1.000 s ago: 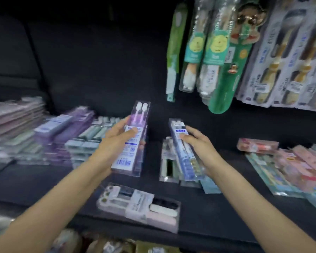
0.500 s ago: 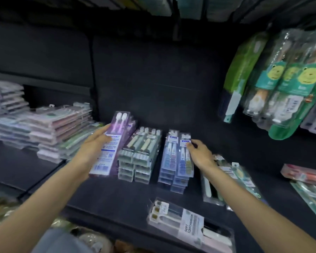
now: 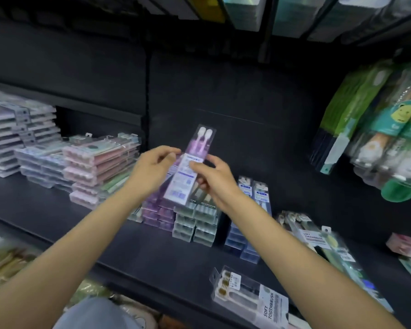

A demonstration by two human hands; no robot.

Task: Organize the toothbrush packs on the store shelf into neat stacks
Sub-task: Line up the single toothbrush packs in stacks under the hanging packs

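Head view: two bare arms reach up from the bottom of the frame to a dark shelf [image 3: 86, 224].
Left hand [image 3: 150, 172]: middle of the frame, fingers curled round the left edge of a purple toothbrush pack [image 3: 190, 167].
Right hand [image 3: 214, 179]: just right of it, thumb and fingers pinching the right edge of the same pack.
Purple toothbrush pack: held tilted in the air at mid-frame, white brush heads up, above the stacks.
Purple stack [image 3: 157, 213]: directly under the held pack, on the shelf.
Green stack [image 3: 195, 224]: touching the purple stack on its right.
Blue stack [image 3: 247, 233]: right of the green one, partly behind the right forearm.
Pink packs [image 3: 100, 167]: piled at centre left, with flat grey packs [image 3: 12, 134] stacked at far left.
Loose pack [image 3: 249, 298]: lower right, lying askew near the shelf's front edge, labelled soft toothbrush.
Hanging packs [image 3: 387, 129]: upper right, green, blurred.
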